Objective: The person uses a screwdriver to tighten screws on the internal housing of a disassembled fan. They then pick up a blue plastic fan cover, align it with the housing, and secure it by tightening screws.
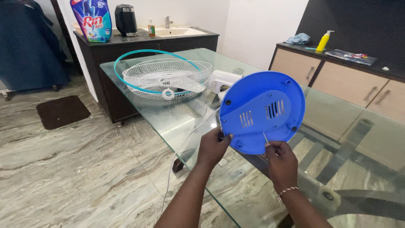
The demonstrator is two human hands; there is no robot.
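Left hand (214,147) grips the blue fan base (261,110) by its lower edge, tilted above the glass table (177,122), while right hand (280,158) pinches a thin screwdriver (265,138) against it.

Just above the fingers (219,138) is a smooth, shiny blue plastic fan base (261,110), under them a see-through, glossy glass table (236,181), and far past them a thin white wire fan guard (166,76).

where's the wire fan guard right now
In the head view the wire fan guard lies on the far left part of the glass table, behind the blue fan base held in both hands.
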